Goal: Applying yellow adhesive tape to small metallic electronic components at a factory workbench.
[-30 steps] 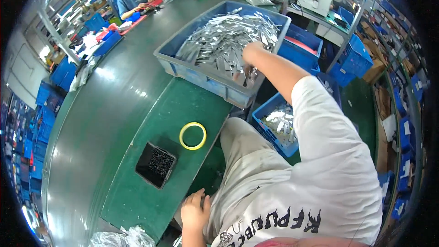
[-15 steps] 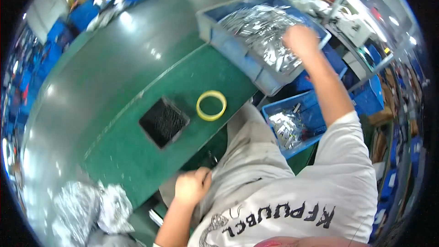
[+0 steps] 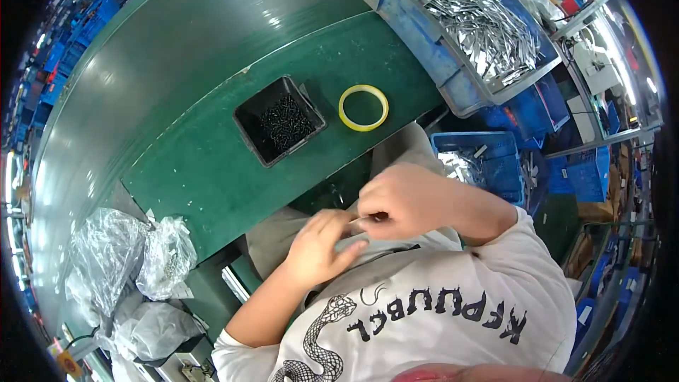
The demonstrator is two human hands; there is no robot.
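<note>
Both hands meet low over my lap. My right hand (image 3: 402, 201) is closed, its fingers curled toward the left hand; a thin pale sliver shows at its fingertips, too small to name. My left hand (image 3: 320, 249) reaches up to that sliver, its fingers stretched and its thumb held apart. Beyond them on the green table lie a black square bin (image 3: 247, 129) of small black pieces (image 3: 286, 124) and a yellow tape ring (image 3: 382, 119). At the far right a large blue crate (image 3: 417, 37) holds a heap of shiny metal strips (image 3: 488, 28).
A smaller blue crate (image 3: 498, 143) with metal pieces stands below the large one. Clear plastic bags (image 3: 166, 258) are bunched at the left near the table's end. A metal conveyor surface (image 3: 184, 42) curves behind the table (image 3: 198, 170). A metal frame (image 3: 601, 145) rises at right.
My right hand has come back from the heap of strips in the large crate to my lap. My left hand has risen toward it and unfolded. The view has shifted.
</note>
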